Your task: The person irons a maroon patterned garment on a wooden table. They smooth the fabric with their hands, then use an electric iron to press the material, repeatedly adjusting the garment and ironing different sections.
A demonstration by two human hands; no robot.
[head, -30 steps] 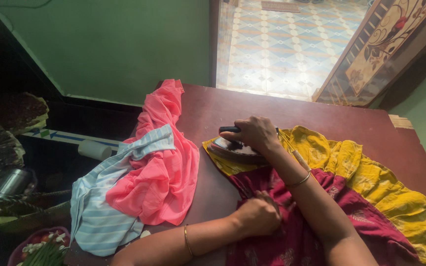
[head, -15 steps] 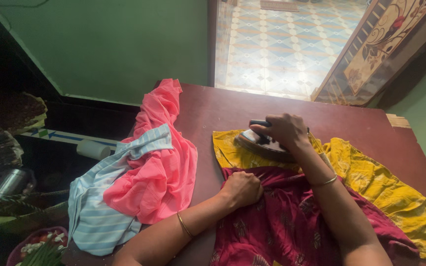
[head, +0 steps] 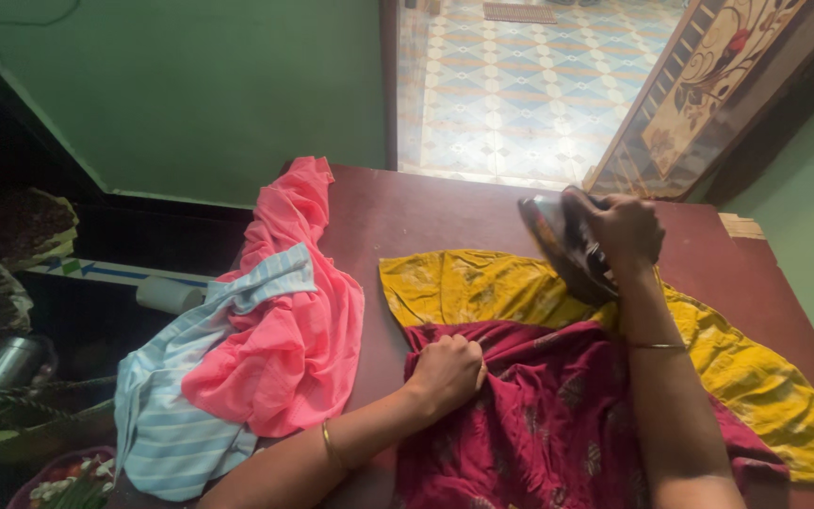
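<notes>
Maroon and yellow cloth lies spread over the dark red worktop (head: 426, 207) right in front of you. Your right hand (head: 622, 231) is wrapped tight round the handle of the iron (head: 565, 247), which is lifted and tilted up on its side above the far edge of the yellow cloth (head: 482, 287), its soleplate turned toward the left. Your left hand (head: 447, 370) is clenched on a bunched fold of the maroon cloth (head: 539, 424), just where it meets the yellow one. You wear a thin bangle on each wrist. To the left, a pink garment (head: 289, 349) lies heaped on the worktop's edge with a blue-and-white striped cloth (head: 167, 415) draped over it and hanging down. Beyond the worktop, a doorway shows a patterned tile floor (head: 520, 85).
</notes>
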